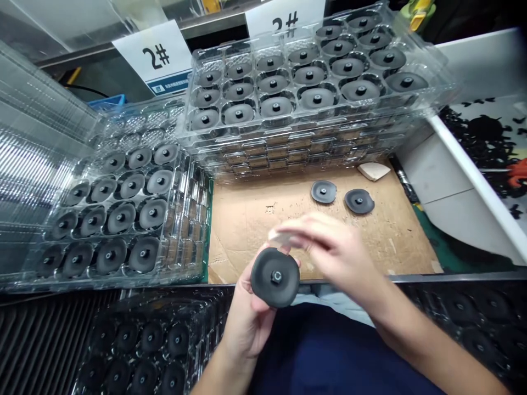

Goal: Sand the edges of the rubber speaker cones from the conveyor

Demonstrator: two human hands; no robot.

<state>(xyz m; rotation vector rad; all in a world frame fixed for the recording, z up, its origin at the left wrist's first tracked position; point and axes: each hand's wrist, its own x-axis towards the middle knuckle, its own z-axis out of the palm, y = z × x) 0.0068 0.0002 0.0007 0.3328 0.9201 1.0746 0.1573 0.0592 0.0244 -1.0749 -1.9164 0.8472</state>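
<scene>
My left hand (247,307) is closed around the rim of a black round plastic disc (267,285), tilted so its face with the small central hub shows. The disc has a notch at its upper edge. Just above that edge is my right hand (325,241), smeared by motion, its fingers pinched on a small, thin, pale thing (282,237) whose kind I cannot make out. Two similar discs, a left one (323,192) and a right one (359,202), lie on the cardboard (242,214) beyond my right hand.
Stacked clear trays (263,131) of discs stand at the back. Another clear tray stack (185,219) is at the left, with a darker tray (164,307) below it. A pale wedge-shaped piece (374,171) lies near a white bin (473,181) holding small black pieces.
</scene>
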